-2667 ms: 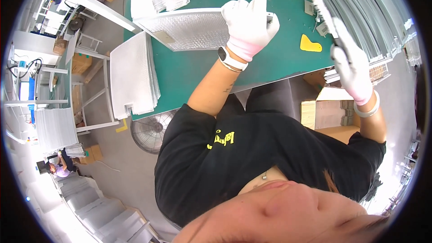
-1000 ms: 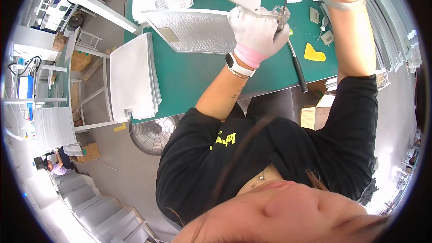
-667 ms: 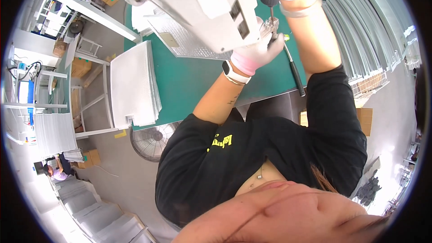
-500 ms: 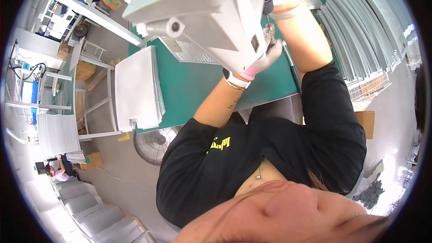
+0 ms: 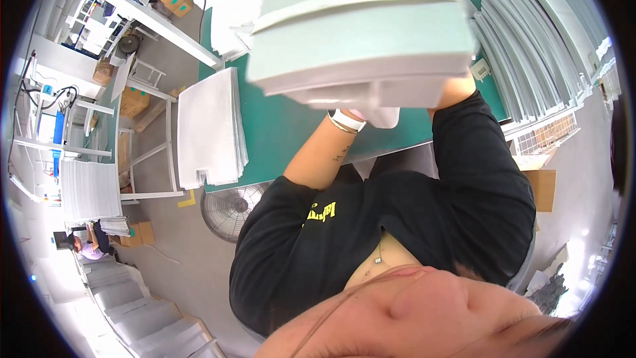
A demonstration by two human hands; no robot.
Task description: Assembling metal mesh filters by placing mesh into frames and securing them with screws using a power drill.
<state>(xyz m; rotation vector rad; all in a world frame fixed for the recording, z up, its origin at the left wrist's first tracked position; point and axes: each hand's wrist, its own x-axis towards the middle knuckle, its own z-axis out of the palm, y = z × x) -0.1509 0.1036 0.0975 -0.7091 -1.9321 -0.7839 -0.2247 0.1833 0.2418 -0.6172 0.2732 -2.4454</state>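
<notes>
A large pale grey plastic housing point(image 5: 361, 40) fills the upper middle, close up and slightly blurred. It covers most of both hands and whatever they touch. My left arm comes up from the left, with a white watch band point(image 5: 346, 121) at the wrist. Only a pinkish sliver of my left hand point(image 5: 358, 113) shows beside the band; its fingers are hidden. On the right, my right forearm point(image 5: 458, 93) reaches up behind the housing, and that hand is out of sight. Beneath lies a green work table point(image 5: 271, 136).
A stack of thin white sheets point(image 5: 211, 129) lies at the table's left end. Many grey-white panels point(image 5: 530, 46) stand in a row on the right, above a wire rack point(image 5: 546, 134). A floor fan point(image 5: 233, 209) stands below the table. Another person point(image 5: 93, 242) is far left.
The housing has swung level and right, now covering both hands. Before, my gloved left hand held a small clear-and-metal piece, and a dark-chucked driver with a thin bit was by my right hand.
</notes>
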